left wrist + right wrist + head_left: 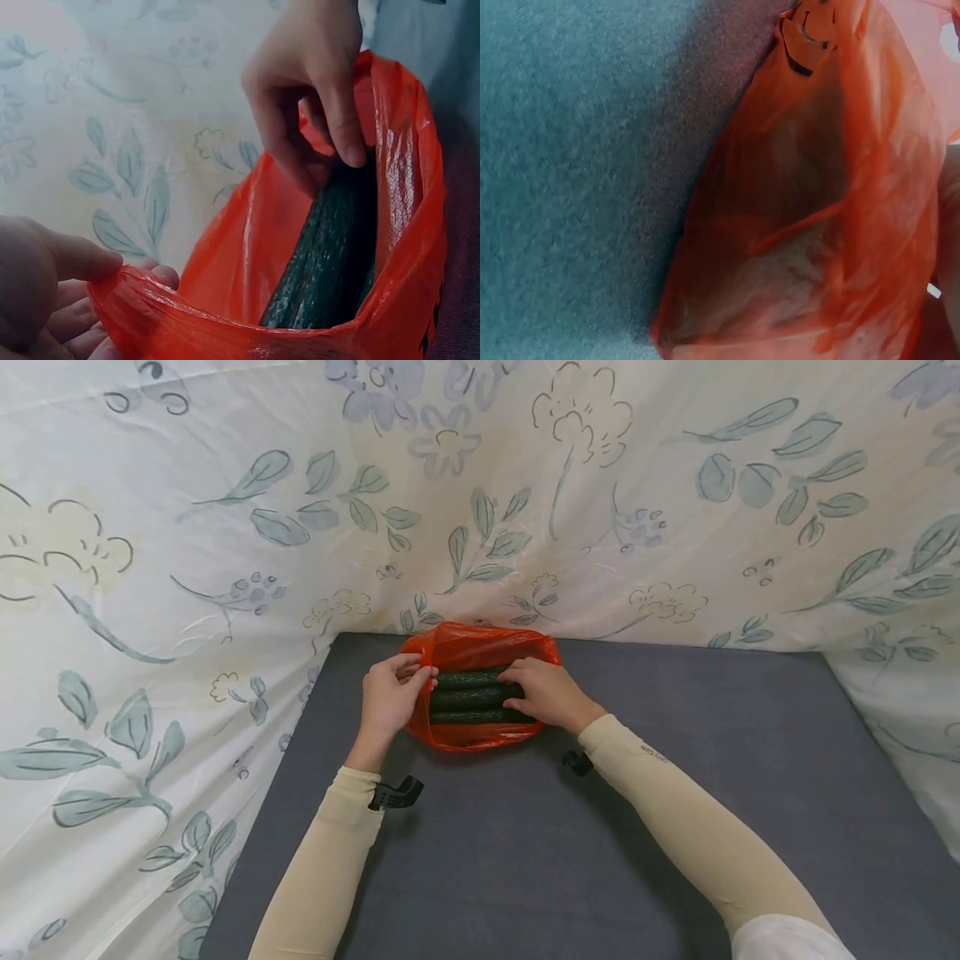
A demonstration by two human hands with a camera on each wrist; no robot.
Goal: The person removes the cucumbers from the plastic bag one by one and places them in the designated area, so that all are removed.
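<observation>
Three dark green cucumbers [472,697] lie side by side in a red plastic bag [480,643] with its mouth spread. At the bag's left edge, my left hand [386,693] pinches the rim between thumb and fingers; the left wrist view shows the plastic [142,300] drawn taut there. My right hand [551,692] reaches over the opposite side, thumb and fingers curled round the near end of a cucumber [326,247] inside the bag. From the right wrist, the bag's side [885,187] fills much of the view and hides the fingers.
The bag stands on a dark grey tabletop [480,852], near its back edge. Right behind that edge hangs a white floral cloth [450,552], which also runs down the left and right sides. Black straps [397,793] sit at the wrists.
</observation>
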